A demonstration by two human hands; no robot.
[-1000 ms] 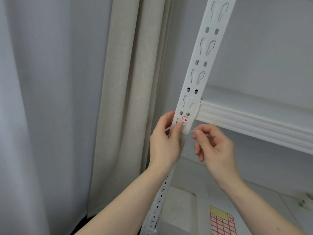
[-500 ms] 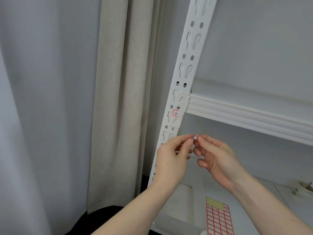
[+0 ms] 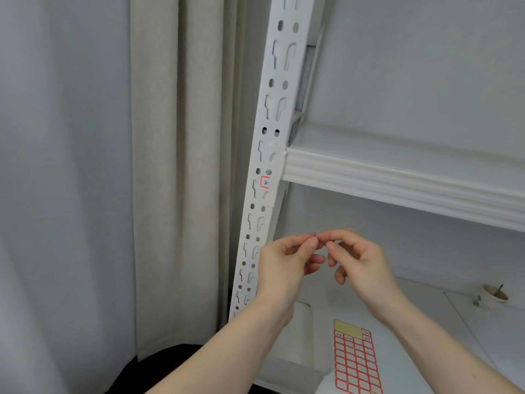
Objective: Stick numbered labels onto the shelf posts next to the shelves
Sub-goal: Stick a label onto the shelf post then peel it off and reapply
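— Where is the label sitting?

— I'm seeing a red-bordered label sticking to the white post, just below the shelf.

— And the hands?

— My left hand and right hand are meeting fingertip to fingertip, fingers curling; what they're pinching, I cannot tell. The label sheet is lying below.

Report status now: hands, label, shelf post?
Left hand and right hand pinched fingertip to fingertip, contents unclear. Label stuck on shelf post. Nothing blocking.
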